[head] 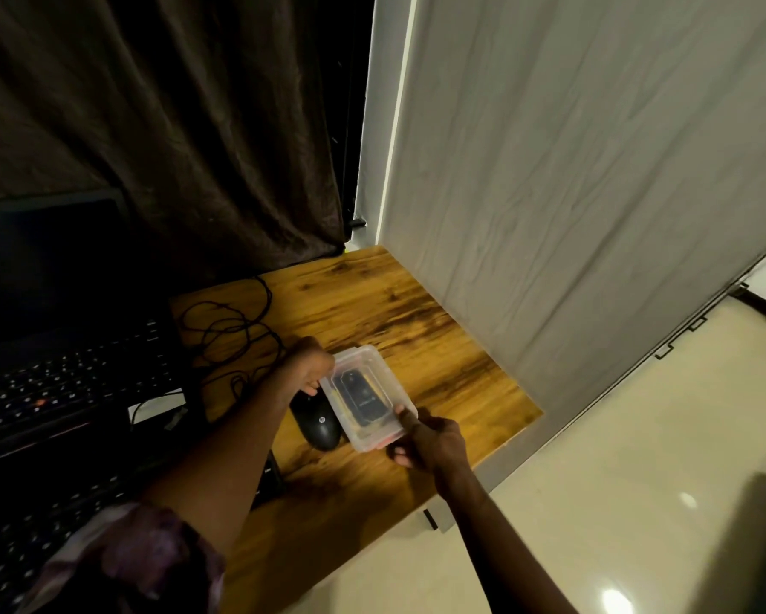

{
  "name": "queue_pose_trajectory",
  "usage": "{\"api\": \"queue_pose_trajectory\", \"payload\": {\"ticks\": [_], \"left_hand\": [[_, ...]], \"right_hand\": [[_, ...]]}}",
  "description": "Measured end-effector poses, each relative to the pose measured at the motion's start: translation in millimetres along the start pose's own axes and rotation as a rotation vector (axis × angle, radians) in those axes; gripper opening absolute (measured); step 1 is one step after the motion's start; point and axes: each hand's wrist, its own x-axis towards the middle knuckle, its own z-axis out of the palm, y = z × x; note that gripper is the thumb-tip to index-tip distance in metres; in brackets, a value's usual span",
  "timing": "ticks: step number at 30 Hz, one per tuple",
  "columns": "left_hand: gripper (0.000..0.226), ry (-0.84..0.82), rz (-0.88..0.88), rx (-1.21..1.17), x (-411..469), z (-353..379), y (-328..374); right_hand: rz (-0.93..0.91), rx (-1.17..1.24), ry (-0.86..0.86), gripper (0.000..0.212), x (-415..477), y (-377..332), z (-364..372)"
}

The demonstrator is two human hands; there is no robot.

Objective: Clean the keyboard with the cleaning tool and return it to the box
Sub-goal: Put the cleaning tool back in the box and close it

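steadiness counts: left hand [309, 370] grips the clear rectangular plastic box's [355, 354] far end, right hand [432, 441] pinches its near end, so, likely opening it, keep it level.

black mouse [318, 422], wood-grain table [394, 312]

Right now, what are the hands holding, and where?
Both hold the box: the left hand grips its far left corner, and the right hand pinches its near right corner.

Black mouse [321, 425], coiled cable [226, 325] on wooden desk [372, 303]; dark curtain [173, 126] behind.
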Motion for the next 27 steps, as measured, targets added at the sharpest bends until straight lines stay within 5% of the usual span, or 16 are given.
{"api": "queue_pose_trajectory", "payload": {"ticks": [5, 9, 16, 20, 27], "left_hand": [[0.01, 0.059, 0.021, -0.087, 0, 2, -1], [0.018, 0.14, 0.132, -0.16, 7, 8, -9], [0.027, 0.358, 0.355, 0.115, -7, 18, -13], [0.029, 0.34, 0.317, 0.145, -12, 16, -11], [0.026, 0.383, 0.28, 0.135, -15, 12, -6]], "right_hand": [[-0.026, -0.065, 0.02, 0.049, 0, 6, 1], [-0.025, -0.037, 0.015, 0.04, -1, 0, 2], [-0.119, -0.131, 0.105, 0.041, -2, -4, 6], [-0.403, -0.421, 0.141, 0.029, 3, 5, 7], [-0.43, -0.452, 0.066, 0.039, 0, -2, 7]]}}
